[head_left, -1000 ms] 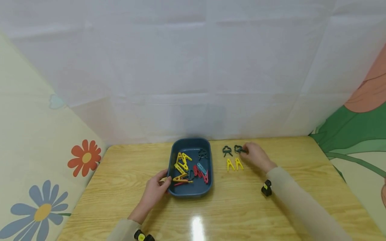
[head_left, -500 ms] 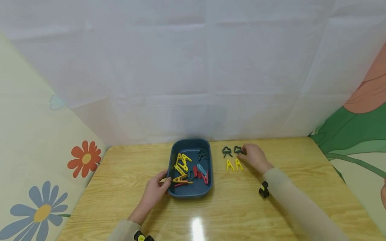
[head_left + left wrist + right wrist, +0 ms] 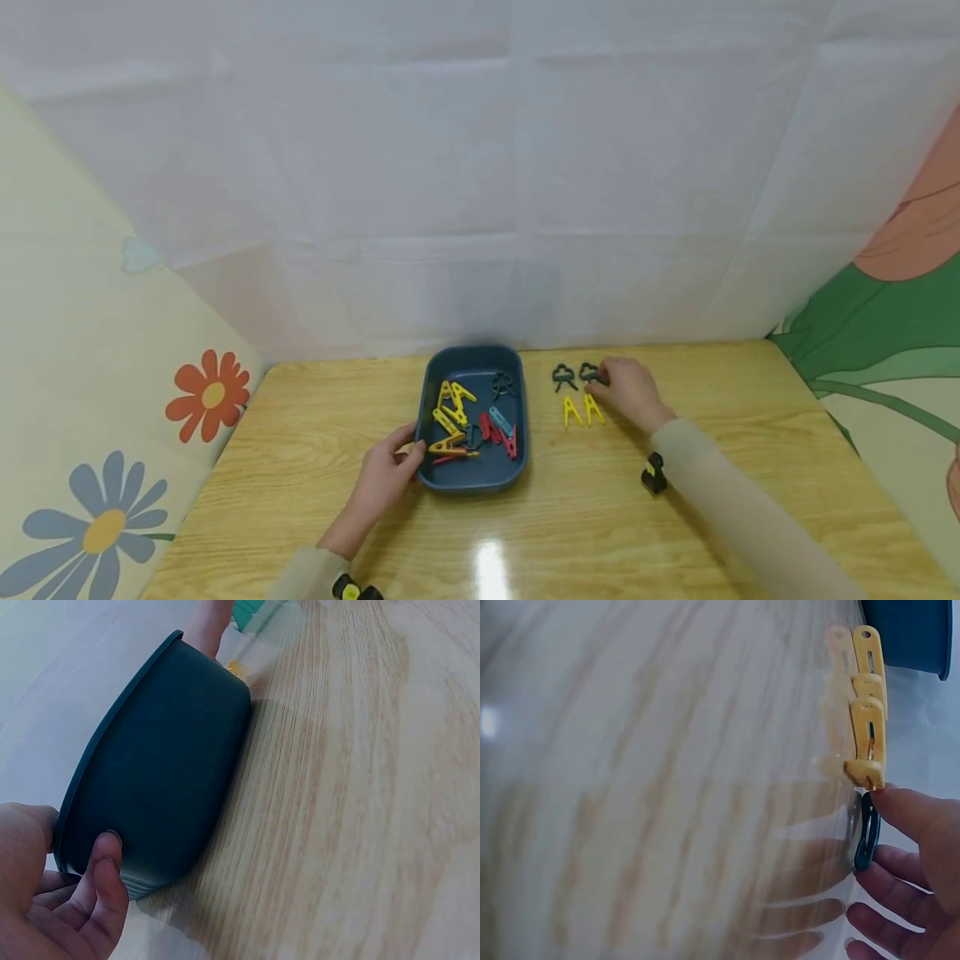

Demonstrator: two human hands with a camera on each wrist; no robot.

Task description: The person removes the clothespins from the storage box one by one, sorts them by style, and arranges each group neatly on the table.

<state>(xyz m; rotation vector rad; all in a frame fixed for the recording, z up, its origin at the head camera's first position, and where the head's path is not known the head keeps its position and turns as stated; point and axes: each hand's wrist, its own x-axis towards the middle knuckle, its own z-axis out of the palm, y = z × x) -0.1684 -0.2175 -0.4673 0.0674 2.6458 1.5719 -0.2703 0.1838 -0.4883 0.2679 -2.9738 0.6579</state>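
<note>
My left hand [image 3: 386,475] grips the near left corner of a dark blue plastic bin [image 3: 491,477]; in the left wrist view the fingers [image 3: 110,892] lie against its outer wall. Right of the bin, my right hand [image 3: 633,393] pinches a dark green clip [image 3: 868,831] between thumb and fingers, low at the tabletop. Left of that clip lies another dark green clip [image 3: 564,376]. Two yellow clothespins [image 3: 572,411] lie side by side just in front of these clips.
Inside the bin are several yellow clothespins [image 3: 456,412], red ones [image 3: 512,443], a light blue one [image 3: 501,421] and dark green clips [image 3: 503,383]. A white sheet [image 3: 390,208] hangs behind the wooden table [image 3: 337,400]. Flower-printed panels stand at both sides.
My right hand has shifted slightly left with the dark green clip, bringing it nearer the other dark green clip. The left hand and the bin have stayed in place.
</note>
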